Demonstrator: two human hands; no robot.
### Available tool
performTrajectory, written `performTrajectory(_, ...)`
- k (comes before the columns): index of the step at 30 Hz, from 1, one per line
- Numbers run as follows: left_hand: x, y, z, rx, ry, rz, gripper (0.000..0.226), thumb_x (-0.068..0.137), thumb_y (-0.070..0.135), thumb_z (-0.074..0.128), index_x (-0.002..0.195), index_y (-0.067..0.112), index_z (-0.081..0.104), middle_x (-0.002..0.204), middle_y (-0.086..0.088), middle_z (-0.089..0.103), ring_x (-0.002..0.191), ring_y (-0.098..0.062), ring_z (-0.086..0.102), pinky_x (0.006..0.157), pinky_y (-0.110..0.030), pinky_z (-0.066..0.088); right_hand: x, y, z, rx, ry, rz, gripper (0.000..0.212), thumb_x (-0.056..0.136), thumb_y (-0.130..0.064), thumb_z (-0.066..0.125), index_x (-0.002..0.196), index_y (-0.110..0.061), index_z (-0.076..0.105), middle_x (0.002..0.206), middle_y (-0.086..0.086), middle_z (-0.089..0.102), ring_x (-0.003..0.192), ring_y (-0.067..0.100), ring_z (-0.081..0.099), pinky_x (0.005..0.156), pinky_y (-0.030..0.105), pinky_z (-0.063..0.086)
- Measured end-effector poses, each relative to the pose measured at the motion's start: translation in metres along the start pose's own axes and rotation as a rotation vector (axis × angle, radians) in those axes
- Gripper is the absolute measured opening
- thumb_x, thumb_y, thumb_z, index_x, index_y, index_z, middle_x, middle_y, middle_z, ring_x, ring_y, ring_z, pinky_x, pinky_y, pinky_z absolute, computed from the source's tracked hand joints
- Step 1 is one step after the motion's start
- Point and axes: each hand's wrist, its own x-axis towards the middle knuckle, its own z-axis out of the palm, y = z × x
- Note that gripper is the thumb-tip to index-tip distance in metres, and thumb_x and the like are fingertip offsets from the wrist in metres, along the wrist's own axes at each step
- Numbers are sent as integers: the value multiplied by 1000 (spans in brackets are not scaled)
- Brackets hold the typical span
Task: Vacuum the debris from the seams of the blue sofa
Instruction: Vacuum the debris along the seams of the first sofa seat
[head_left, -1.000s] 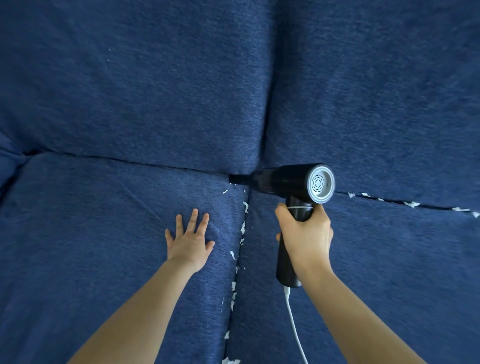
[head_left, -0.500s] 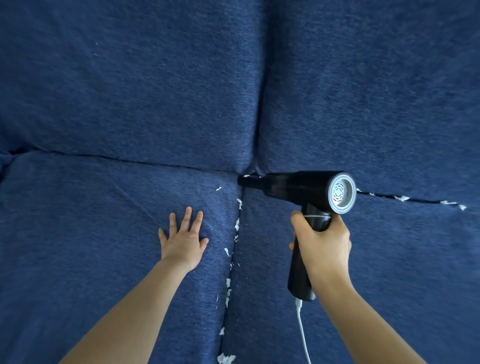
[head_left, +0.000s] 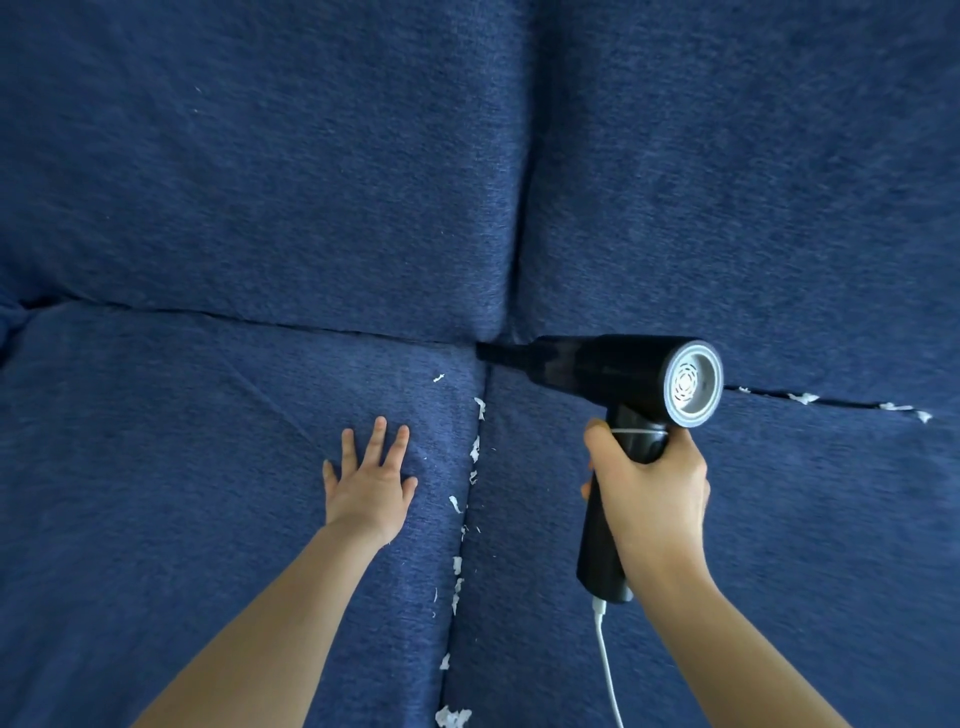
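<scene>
Nubby blue sofa (head_left: 218, 208) cushions meet in a cross of seams. White paper debris (head_left: 475, 449) flecks the seams. Right hand (head_left: 652, 488) grasps the black, pistol-shaped vacuum (head_left: 597, 366), nozzle at the junction. Left hand (head_left: 369, 488) rests flat, fingers spread, beside the scraps.

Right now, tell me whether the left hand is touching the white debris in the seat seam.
Apart. The head view shows the left hand flat on the cushion, with bare blue fabric between its thumb and the white debris.
</scene>
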Motion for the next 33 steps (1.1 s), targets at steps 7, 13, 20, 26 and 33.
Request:
performTrajectory(7,0,-1,2,-5,25,14,65,103,47,25,152,33,-14,159,5,-25,146,-34,-20,119,-55,5,-16,5,12,10,-101,35,18,80,-27,71,78,-13,60,60,3,66,50,18,65,69,44,60)
performTrajectory(13,-8,-6,10,13,79,70,64,102,48,24,152,33,-14,159,5,-23,146,-33,-19,120,-52,3,-25,10,6,-41,-94,20,20,80,-29,71,78,-13,60,56,3,66,52,18,66,71,42,58)
performTrajectory(20,-27,-22,36,-2,214,183,65,101,46,26,153,27,-8,161,6,-15,148,-28,-14,121,-47,3,-34,20,-6,-84,-6,18,20,81,-30,71,77,-14,59,52,1,66,60,23,69,73,39,55)
performTrajectory(26,-39,-36,60,7,290,251,65,98,45,34,154,24,9,162,3,2,149,-30,0,118,-51,11,-58,35,-10,-90,26,25,21,83,-31,72,78,-16,58,53,-2,66,60,22,69,70,37,54)
performTrajectory(33,-47,-36,51,21,208,249,67,102,45,30,154,27,-8,161,6,-18,148,-26,-17,120,-45,0,-88,42,-22,-98,47,46,20,82,-30,71,79,-12,60,56,2,67,53,15,67,76,43,57)
